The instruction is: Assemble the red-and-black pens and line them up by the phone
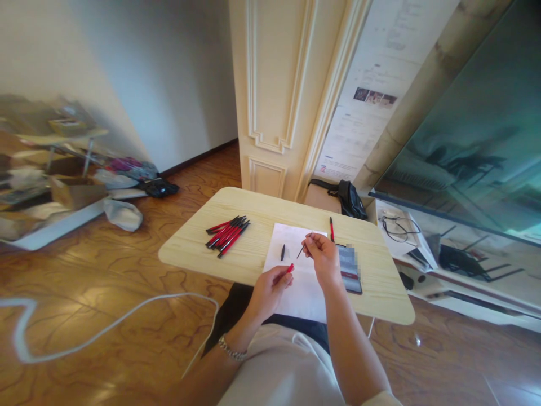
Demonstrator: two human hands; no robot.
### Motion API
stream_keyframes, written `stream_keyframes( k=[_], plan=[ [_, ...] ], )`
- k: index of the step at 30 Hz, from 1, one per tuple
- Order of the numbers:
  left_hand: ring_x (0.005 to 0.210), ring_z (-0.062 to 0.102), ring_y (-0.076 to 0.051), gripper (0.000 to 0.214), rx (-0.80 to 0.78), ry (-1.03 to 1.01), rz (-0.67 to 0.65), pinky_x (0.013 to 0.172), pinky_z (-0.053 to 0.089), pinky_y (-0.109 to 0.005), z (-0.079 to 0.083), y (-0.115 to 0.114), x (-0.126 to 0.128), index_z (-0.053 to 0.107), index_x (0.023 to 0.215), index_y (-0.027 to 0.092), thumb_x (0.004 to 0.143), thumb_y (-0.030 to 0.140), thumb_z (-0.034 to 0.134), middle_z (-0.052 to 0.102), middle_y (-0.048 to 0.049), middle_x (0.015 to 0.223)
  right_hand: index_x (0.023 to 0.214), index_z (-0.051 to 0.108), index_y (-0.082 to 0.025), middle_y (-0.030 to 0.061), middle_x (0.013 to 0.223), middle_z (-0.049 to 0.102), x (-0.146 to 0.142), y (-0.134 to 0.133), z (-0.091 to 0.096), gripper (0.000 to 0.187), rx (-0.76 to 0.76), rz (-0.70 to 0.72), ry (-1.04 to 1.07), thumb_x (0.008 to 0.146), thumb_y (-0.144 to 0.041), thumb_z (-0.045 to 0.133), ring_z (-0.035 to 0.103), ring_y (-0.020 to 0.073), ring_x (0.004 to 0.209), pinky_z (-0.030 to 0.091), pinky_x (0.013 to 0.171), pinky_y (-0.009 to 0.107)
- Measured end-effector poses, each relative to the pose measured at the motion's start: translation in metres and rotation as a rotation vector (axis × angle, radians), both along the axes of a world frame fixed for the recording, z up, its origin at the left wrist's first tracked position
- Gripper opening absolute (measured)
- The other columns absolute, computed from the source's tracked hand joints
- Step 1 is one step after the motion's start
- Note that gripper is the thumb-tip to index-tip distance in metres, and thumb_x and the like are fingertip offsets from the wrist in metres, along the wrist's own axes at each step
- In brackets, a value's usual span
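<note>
My left hand (269, 288) is closed around a red pen barrel (290, 268), whose end sticks out past the fingertips. Between the thumb and fingers of my right hand (324, 258) is a thin dark pen refill (300, 251), slanting down to the left toward the barrel but apart from it. Both hands are over a white sheet of paper (305, 307). A short black pen part (283, 252) lies on the sheet, left of the refill.
Several red and black pens (228, 234) lie piled at the table's left. Another red and black pen (332, 230) and a phone (350, 269) lie at the right on the pale wooden table (380, 282). A black bag (351, 198) sits behind; a white cable (127, 313) crosses the floor.
</note>
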State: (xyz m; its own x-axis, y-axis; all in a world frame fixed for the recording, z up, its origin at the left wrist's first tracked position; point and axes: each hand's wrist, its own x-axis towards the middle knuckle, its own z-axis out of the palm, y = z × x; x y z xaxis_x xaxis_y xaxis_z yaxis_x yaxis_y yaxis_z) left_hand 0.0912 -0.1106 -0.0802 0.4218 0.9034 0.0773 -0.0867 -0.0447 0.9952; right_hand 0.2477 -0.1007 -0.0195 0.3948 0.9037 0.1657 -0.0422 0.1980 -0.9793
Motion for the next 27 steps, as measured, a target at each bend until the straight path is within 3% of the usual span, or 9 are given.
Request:
stream_keyframes(
  k=[11, 20, 27],
  plan=[
    [0.074, 0.060, -0.017, 0.034, 0.026, 0.035, -0.019, 0.070, 0.047, -0.028, 0.000, -0.002, 0.000, 0.066, 0.098, 0.016, 0.082, 0.044, 0.056, 0.066, -0.0055, 0.079, 0.090, 0.060, -0.016, 0.0064, 0.077, 0.066, 0.003, -0.003, -0.007, 0.030, -0.016, -0.045, -0.044, 0.075, -0.043, 0.062, 0.055, 0.0126, 0.059, 0.042, 0.051, 0.025],
    [0.073, 0.061, -0.017, 0.031, -0.007, -0.024, -0.039, 0.070, 0.048, -0.028, -0.001, 0.000, 0.001, 0.064, 0.100, 0.015, 0.084, 0.040, 0.054, 0.066, -0.0057, 0.079, 0.084, 0.064, -0.017, 0.0049, 0.078, 0.067, -0.011, -0.017, -0.018, 0.023, -0.105, 0.136, -0.241, 0.080, -0.038, 0.056, 0.057, 0.0138, 0.064, 0.043, 0.056, 0.024],
    [0.072, 0.061, -0.016, 0.029, -0.019, -0.037, -0.049, 0.068, 0.048, -0.028, -0.002, -0.002, 0.000, 0.064, 0.097, 0.015, 0.084, 0.039, 0.055, 0.065, -0.0054, 0.077, 0.078, 0.062, -0.017, 0.0036, 0.073, 0.065, -0.012, -0.019, -0.023, 0.023, -0.124, 0.111, -0.315, 0.082, -0.039, 0.054, 0.056, 0.0133, 0.063, 0.041, 0.057, 0.024]
  ],
)
